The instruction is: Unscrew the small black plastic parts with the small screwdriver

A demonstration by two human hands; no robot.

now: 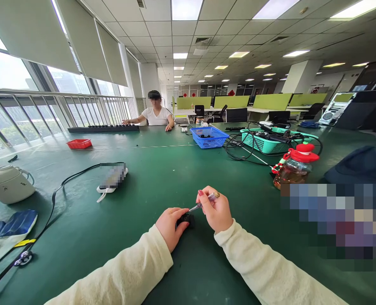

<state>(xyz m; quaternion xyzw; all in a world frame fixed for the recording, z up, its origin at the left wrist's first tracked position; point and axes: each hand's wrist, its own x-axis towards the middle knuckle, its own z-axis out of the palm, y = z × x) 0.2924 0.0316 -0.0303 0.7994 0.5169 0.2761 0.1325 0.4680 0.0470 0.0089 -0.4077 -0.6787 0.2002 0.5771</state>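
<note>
Indoors | green table [137,178], office | left fingers [182,211] around black part [188,219]; right fingers [203,198] pinching pen-like tool [212,196]

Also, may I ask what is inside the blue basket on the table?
Inside the blue basket, some small black pieces can be seen, too small to identify. The near wall covers the lower part, so anything deeper there cannot be seen.

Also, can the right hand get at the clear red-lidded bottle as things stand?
Probably yes, perhaps with a lean: bare green tabletop lies between the right hand and the clear red-lidded bottle. But it holds a slim, pen-like tool, so would likely need to free itself first.
</note>
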